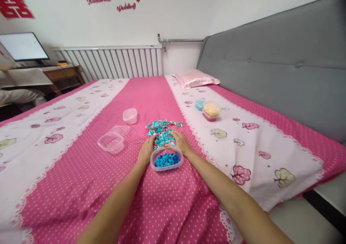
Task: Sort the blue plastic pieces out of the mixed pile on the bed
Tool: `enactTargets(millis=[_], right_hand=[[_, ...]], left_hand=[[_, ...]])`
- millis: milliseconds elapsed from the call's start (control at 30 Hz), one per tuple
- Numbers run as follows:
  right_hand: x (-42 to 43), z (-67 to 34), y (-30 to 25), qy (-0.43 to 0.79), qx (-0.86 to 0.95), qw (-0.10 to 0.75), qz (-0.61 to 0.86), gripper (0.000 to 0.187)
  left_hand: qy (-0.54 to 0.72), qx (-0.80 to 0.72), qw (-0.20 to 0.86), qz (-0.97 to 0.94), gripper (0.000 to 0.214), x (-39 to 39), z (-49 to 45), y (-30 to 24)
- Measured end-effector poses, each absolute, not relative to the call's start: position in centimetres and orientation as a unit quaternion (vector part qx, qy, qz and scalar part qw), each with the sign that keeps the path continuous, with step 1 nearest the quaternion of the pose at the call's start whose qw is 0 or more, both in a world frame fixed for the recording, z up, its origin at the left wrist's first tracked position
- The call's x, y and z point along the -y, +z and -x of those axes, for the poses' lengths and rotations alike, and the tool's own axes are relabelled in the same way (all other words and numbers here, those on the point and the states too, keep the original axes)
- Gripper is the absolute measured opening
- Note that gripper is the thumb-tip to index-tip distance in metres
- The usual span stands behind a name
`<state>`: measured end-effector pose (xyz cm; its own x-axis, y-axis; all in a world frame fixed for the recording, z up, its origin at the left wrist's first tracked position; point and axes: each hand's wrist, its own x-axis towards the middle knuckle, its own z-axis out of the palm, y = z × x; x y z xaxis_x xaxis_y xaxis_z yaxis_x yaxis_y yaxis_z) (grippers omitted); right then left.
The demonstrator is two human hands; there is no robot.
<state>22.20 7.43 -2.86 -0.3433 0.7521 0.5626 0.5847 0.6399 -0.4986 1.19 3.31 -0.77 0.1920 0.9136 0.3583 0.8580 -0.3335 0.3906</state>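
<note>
A loose pile of small teal, white and red pieces [162,127], too small to name, lies on the pink bedspread. My left hand [146,151] rests at the pile's left side, its fingers stretched forward against the pieces. On the opposite side, my right hand [181,143] reaches round the pile with fingers extended, some tips hidden among the pieces. Neither hand grips anything that I can see. Between my wrists, nearest to me, stands a clear plastic container [167,169] with blue pieces [167,159] inside.
Left of the pile are a clear tub [130,116] and another clear container [112,145] beside a transparent lid [120,130]. Stacked containers with yellow and red contents [211,111] and a tub of light-blue pieces [199,105] sit right. A pillow [196,79] and grey headboard [275,53] lie beyond.
</note>
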Motion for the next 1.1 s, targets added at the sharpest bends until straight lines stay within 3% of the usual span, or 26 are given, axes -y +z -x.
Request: enactTargets(millis=[400, 600, 767, 900, 1033, 1100], right_hand=[[-7.9, -21.9, -2.1, 0.079, 0.818, 0.361, 0.441, 0.062], [-8.7, -22.7, -1.4, 0.107, 0.826, 0.367, 0.413, 0.049], [-13.1, -23.5, 1.8, 0.281, 0.742, 0.43, 0.43, 0.047], [-17.5, -21.9, 5.6, 0.3, 0.721, 0.465, 0.417, 0.024], [-18.8, -19.3, 6.8, 0.34, 0.792, 0.39, 0.324, 0.022], [-18.5, -18.2, 5.8, 0.298, 0.829, 0.354, 0.313, 0.026]], left_hand=[[0.299, -0.574, 0.077, -0.758, 0.073, -3.9, -2.0, -0.9], [0.346, -0.56, 0.093, -0.747, 0.065, -3.3, -1.7, -0.5], [0.499, -0.558, 0.207, -0.63, 0.043, -4.5, -1.4, 2.5], [0.641, -0.511, 0.306, -0.484, 0.057, -8.6, -1.7, 7.5], [0.694, -0.427, 0.424, -0.394, 0.063, -11.8, -2.3, 10.6], [0.709, -0.408, 0.439, -0.373, 0.063, -12.3, -2.4, 9.9]])
